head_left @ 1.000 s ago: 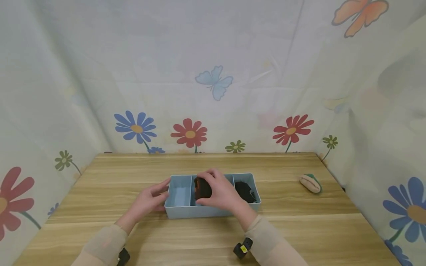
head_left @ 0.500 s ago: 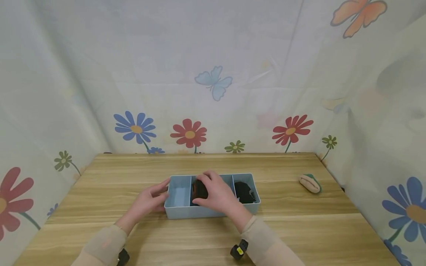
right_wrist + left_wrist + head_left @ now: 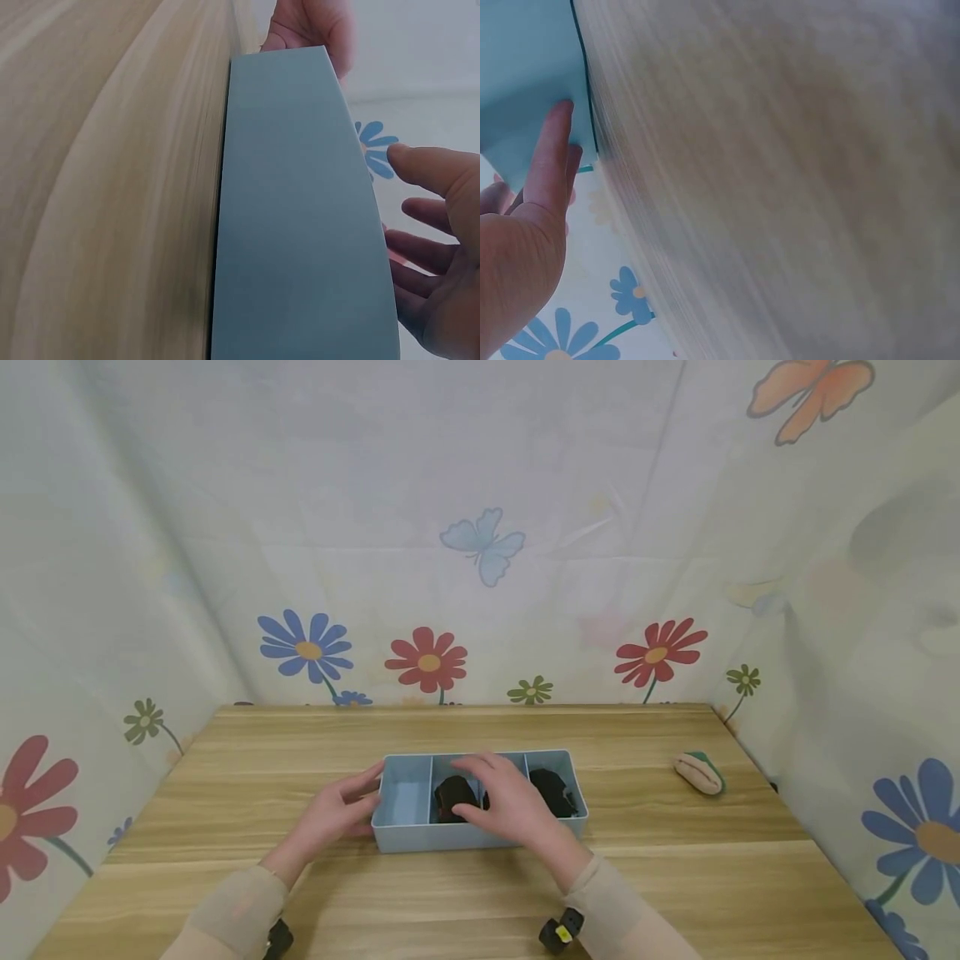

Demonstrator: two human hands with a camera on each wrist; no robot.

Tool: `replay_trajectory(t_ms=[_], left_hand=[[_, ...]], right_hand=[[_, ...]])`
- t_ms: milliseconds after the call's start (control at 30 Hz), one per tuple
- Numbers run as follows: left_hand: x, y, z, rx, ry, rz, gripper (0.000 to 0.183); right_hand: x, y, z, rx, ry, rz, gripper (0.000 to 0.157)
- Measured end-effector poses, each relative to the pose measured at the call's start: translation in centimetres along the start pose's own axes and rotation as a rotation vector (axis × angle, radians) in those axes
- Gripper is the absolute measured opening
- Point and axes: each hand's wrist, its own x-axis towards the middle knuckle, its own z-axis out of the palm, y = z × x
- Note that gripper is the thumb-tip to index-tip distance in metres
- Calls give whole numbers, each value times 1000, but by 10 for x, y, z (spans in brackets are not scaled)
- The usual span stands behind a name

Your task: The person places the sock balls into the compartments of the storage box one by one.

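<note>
Releasing black bundle [image 3: 454, 792], right fingers [image 3: 477, 766] now spread

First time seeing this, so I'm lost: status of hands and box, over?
Left hand touching blue box's left end. Right hand above middle compartment, holding nothing. Dark bundle inside that compartment; nothing seen in the way.

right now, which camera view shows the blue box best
The head view: it looks into the blue box, showing its compartments. The left wrist view shows only part of an outer wall; the right wrist view shows a long outer wall, not the inside.
</note>
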Motion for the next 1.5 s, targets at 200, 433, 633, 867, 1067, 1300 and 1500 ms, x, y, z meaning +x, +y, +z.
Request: replay_trajectory(t_ms=[200,433,633,867,1067,1300,1500], left_hand=[[1,-2,0,-2,9,-4,59],[3,-2,0,-2,24,-21,59],[2,-2,0,7,32,-19,59],[1,-3,0,-1,28,-5,59],[3,-2,2,3,26,-10,59],[2,-1,2,2,30,-17,59],[0,-1,1,-13,6,17,60]], right_hand=[[-13,14,-8,44,27,-16,55],[-35,35,-24,83,103,-61,58],[-49,48,-36,110,151,-61,59],[-64,63,-45,89,161,-76,61],[-75,76,-56,52,149,-99,62],[-87,95,-75,5,139,-122,64],[-99,114,-91,-54,162,-149,68]])
